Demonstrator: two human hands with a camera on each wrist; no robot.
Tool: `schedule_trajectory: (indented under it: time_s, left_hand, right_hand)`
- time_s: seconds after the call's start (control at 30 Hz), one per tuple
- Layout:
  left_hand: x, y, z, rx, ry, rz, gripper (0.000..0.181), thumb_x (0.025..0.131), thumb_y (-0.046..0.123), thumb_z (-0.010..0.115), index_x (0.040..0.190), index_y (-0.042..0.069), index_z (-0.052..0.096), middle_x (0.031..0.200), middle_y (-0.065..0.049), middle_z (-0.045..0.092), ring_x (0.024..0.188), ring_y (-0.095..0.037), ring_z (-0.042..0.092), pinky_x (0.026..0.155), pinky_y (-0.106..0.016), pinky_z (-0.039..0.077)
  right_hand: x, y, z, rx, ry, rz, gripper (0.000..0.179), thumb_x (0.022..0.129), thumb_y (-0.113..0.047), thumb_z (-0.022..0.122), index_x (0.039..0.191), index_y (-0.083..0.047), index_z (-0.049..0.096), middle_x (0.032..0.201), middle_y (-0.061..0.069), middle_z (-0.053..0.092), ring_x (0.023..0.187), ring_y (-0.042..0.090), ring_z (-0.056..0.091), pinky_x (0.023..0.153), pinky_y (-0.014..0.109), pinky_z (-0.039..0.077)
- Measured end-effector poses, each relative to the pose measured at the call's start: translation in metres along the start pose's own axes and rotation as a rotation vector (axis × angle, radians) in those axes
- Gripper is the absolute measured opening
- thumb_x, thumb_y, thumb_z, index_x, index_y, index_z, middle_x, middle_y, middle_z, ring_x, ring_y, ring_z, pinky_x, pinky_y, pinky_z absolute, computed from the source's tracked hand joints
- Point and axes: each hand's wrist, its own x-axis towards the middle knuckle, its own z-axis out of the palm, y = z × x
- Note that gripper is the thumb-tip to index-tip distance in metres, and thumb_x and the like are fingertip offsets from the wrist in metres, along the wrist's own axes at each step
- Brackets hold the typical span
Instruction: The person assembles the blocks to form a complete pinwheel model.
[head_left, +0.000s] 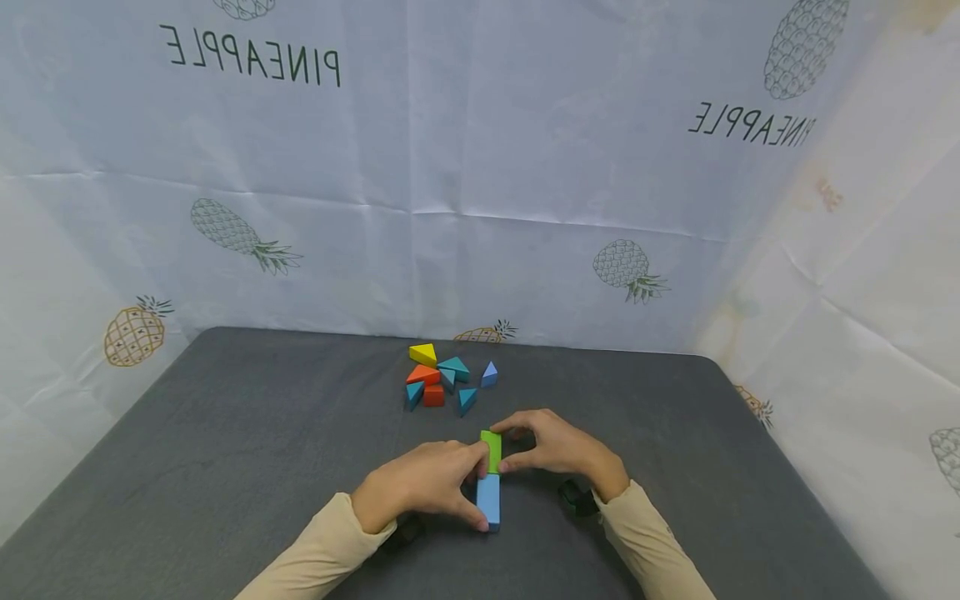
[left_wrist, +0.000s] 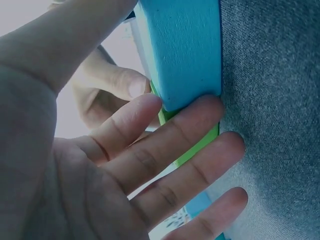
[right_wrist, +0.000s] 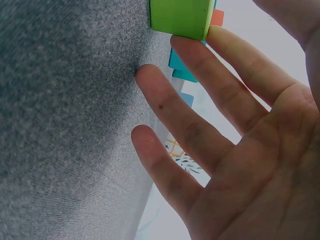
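A light blue rectangular block (head_left: 488, 500) lies on the dark table, lengthwise away from me. My left hand (head_left: 426, 477) pinches it along its length, thumb at the near end and fingertips by the far end. In the left wrist view, fingers (left_wrist: 165, 145) meet the end of the blue block (left_wrist: 185, 50). A lime green block (head_left: 492, 452) sits end to end beyond the blue one. My right hand (head_left: 558, 446) pinches the green block between thumb and index finger from the right. Fingertips touch the end face of the green block (right_wrist: 181, 19) in the right wrist view.
Farther back lies a loose cluster of blocks: a yellow triangle (head_left: 423, 354), a red triangle (head_left: 423, 374), a red block (head_left: 433, 395), several teal triangles (head_left: 467, 399) and a small blue triangle (head_left: 489, 374). A pineapple-print cloth (head_left: 465, 167) hangs behind the grey table (head_left: 247, 433).
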Motion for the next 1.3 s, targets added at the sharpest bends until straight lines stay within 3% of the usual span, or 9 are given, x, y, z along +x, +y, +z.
schedule_trajectory:
  time_s: [0.37,0.7,1.03,1.3]
  left_hand:
    - [-0.0004,0.0002,0.0024,0.021,0.032,0.016,0.050,0.071,0.049,0.086,0.096,0.021,0.055,0.084,0.010,0.054,0.068,-0.002,0.045,0.060,-0.020,0.041]
    - [-0.0012,0.0021,0.0014,0.175,0.124,0.029,0.074,0.067,0.065,0.082,0.120,0.019,0.055,0.118,0.004,0.050,0.095,-0.007,0.045,0.077,-0.023,0.047]
    - [-0.0043,-0.0015,0.0043,0.137,0.110,0.044,0.069,0.071,0.063,0.080,0.121,0.019,0.061,0.116,0.006,0.050,0.095,-0.006,0.047,0.079,-0.024,0.048]
    - [-0.0073,-0.0051,0.0099,0.134,0.141,0.045,0.075,0.072,0.064,0.078,0.128,0.018,0.060,0.133,0.002,0.050,0.118,-0.015,0.051,0.092,-0.033,0.052]
  right_hand:
    - [0.0001,-0.0002,0.0007,-0.007,-0.009,-0.013,0.053,0.087,-0.034,0.077,0.132,-0.010,0.063,0.130,0.005,0.065,0.114,0.024,0.063,0.095,0.043,0.052]
    - [0.0019,-0.0007,-0.0006,-0.016,-0.009,0.002,0.056,0.085,-0.036,0.078,0.132,-0.009,0.062,0.131,0.006,0.065,0.115,0.026,0.063,0.095,0.047,0.052]
    - [0.0032,-0.0009,0.0009,-0.004,-0.019,0.017,0.056,0.086,-0.035,0.078,0.133,-0.009,0.062,0.132,0.007,0.065,0.115,0.026,0.063,0.095,0.046,0.052]
    - [0.0033,-0.0003,0.0011,-0.011,-0.016,0.014,0.056,0.085,-0.035,0.078,0.132,-0.009,0.063,0.131,0.006,0.065,0.114,0.025,0.063,0.094,0.046,0.052]
